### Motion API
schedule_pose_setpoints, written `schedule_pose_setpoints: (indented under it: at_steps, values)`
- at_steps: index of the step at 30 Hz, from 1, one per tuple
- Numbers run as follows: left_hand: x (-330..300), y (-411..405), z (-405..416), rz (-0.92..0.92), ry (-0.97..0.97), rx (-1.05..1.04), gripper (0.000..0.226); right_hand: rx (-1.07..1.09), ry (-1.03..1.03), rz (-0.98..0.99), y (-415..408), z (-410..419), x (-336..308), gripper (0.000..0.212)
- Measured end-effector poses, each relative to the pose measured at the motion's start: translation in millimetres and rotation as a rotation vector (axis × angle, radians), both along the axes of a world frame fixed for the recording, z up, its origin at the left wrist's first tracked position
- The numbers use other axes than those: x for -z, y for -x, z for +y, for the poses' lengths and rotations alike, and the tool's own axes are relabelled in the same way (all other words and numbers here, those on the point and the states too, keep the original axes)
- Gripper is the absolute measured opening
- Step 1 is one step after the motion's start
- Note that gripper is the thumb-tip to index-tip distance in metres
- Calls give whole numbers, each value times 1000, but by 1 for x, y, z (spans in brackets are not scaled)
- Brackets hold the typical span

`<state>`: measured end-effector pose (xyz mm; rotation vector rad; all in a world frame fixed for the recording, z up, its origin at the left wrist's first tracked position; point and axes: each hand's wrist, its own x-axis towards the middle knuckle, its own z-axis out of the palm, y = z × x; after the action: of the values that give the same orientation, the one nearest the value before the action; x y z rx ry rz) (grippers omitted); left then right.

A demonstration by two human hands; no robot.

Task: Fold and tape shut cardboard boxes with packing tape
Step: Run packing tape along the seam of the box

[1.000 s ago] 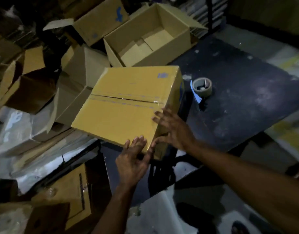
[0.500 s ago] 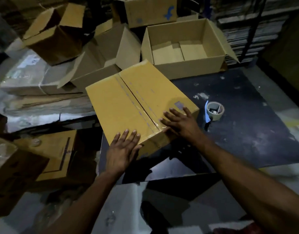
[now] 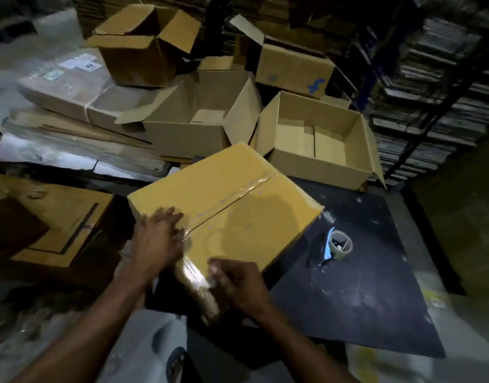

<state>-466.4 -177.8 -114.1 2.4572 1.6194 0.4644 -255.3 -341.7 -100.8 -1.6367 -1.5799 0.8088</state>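
Note:
A closed yellow-brown cardboard box (image 3: pixel 238 205) lies on the dark table (image 3: pixel 362 286), its centre seam covered by a strip of clear packing tape (image 3: pixel 235 203) that runs over the near edge and down the near side. My left hand (image 3: pixel 157 239) lies on the box's near left corner, fingers stretched over the tape end; it is blurred. My right hand (image 3: pixel 238 283) presses against the box's near side where the shiny tape hangs down, fingers bent. A roll of packing tape (image 3: pixel 338 246) with a blue cutter stands on the table to the right of the box.
Several open empty boxes (image 3: pixel 315 145) crowd the far side of the table and beyond. Flat bundled cardboard (image 3: pixel 72 89) is stacked at the left. A flattened box (image 3: pixel 63 222) lies lower left. Shelves of stacked cardboard (image 3: pixel 431 78) stand at the right.
The box has turned, so its seam now runs from near left to far right. Both hands have moved to the near edge, onto the tape end. The view has shifted.

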Motion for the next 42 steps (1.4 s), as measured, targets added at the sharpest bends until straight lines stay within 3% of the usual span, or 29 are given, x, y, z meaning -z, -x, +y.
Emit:
schedule_pose_setpoints:
  at_steps: [2, 4, 7, 10, 13, 18, 21, 24, 26, 28, 30, 32, 34, 35, 37, 39, 42]
  values:
    - [3, -37, -28, -145, 14, 93, 55, 213, 28, 50, -40, 18, -5, 20]
    - [6, -80, -58, -154, 70, 178, 69, 353, 38, -88, -99, 36, -13, 23]
    - [3, -133, -98, 45, 285, 191, 112, 422, 182, -484, -195, 71, -17, 53]
    - [16, -155, -109, 51, 288, 206, 126, 354, 393, -636, -252, 104, -12, 81]
    - [32, -147, -93, 127, 189, 332, 122, 211, 425, -772, -266, 117, -2, 97]
    - [42, -86, -28, 138, 140, 445, 84, 114, 356, -973, -233, 96, -7, 68]
    - [26, -41, 10, 303, 162, 379, 84, 4, 297, -856, -218, 72, -13, 60]
    - [7, -21, 25, 396, 179, 110, 70, -197, 239, -674, -181, 42, -8, 55]
    - [3, -29, 17, 284, 92, 4, 49, -409, 163, -515, -145, 22, 8, 58]
    - [7, -56, -8, 64, 79, -43, 52, -521, 126, -325, -113, 9, 16, 45]
    - [16, -87, -41, -81, 147, -89, 70, -474, -36, -203, -99, 12, 11, 27]
    - [25, -110, -71, -67, 204, -131, 84, -283, -134, -134, -110, 29, -3, 25]
    - [31, -121, -89, 6, 208, -129, 94, -66, -157, -254, -148, 55, -7, 29]
    - [32, -123, -94, 54, 187, -109, 100, 13, -151, -425, -172, 69, -4, 34]
    - [33, -122, -96, 141, 141, -21, 114, 35, 46, -714, -213, 89, 2, 55]
    - [34, -117, -87, 190, 112, 82, 126, -45, 224, -735, -235, 92, 3, 78]
    - [38, -94, -61, 242, 82, 161, 112, -126, 255, -760, -238, 75, -1, 99]
